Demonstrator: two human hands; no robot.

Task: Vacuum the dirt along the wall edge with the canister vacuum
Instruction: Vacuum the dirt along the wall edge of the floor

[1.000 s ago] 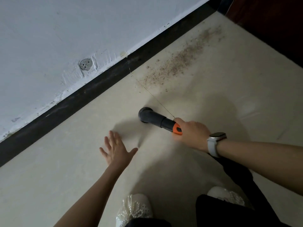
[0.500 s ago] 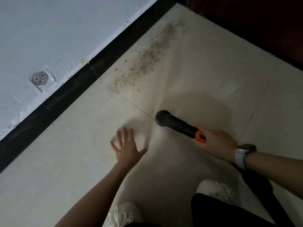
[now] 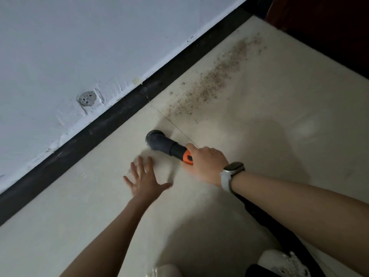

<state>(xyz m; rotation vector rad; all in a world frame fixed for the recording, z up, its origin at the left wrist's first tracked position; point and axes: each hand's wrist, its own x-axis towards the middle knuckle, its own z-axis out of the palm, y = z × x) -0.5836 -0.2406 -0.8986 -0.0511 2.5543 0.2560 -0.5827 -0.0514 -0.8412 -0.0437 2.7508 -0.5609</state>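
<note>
Cream tiled floor (image 3: 99, 206) across most of the view, meeting a white wall (image 3: 79, 37) along a black skirting strip (image 3: 123, 110). Brown dirt (image 3: 211, 80) strewn in a long band on the tiles just beside that strip, up and to the right, well apart from both hands. Dark vacuum nozzle (image 3: 159, 141) with an orange collar, round mouth down on the floor short of the dirt, near a thin tile joint. Right hand (image 3: 205, 164) wrapped tight around the nozzle's handle, pale watch (image 3: 231, 174) on the wrist, black hose (image 3: 265, 220) trailing back under the forearm. Left hand (image 3: 144, 179) empty, fingers spread, palm down just over the floor below the nozzle. 2 white shoes (image 3: 283, 262) at the bottom edge.
</note>
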